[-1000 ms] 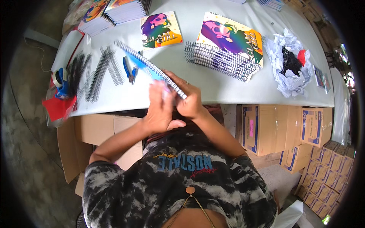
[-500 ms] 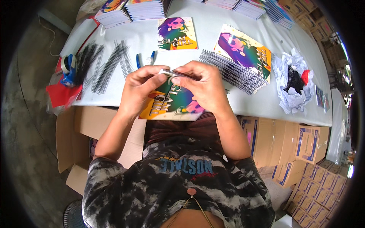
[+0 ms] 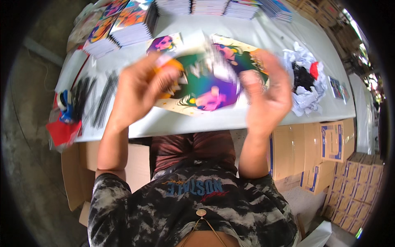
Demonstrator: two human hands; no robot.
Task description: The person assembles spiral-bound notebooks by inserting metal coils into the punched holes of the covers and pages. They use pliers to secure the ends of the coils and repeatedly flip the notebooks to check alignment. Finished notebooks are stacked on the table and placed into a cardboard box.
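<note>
My left hand (image 3: 142, 88) grips one edge of a notebook (image 3: 201, 84) with a colourful illustrated cover, thumb on top and fingers beneath. The notebook is held above the table's near edge, its picture upside down to me, and is blurred by motion. Past its far side a pale, smeared strip shows, too blurred to make out. By the notebook's right edge is my right hand (image 3: 269, 88), also blurred, thumb and fingers apart with nothing visible between them. A second notebook (image 3: 166, 42) with the same kind of cover lies behind my left hand. Another notebook (image 3: 228, 45) lies partly hidden behind the held one.
Dark spiral coils (image 3: 105, 101) lie at left beside a blue tape dispenser (image 3: 66, 107) and a red piece (image 3: 63, 132). Crumpled white paper (image 3: 306, 103) holds something black and red at right. Notebook stacks (image 3: 131, 24) line the back. Cardboard boxes (image 3: 288, 150) stand below the table.
The hands were close together, pinching the notebook's far edge. They have since spread apart, the right hand moving right, and the notebook is raised and shifted. My view has shifted too.
</note>
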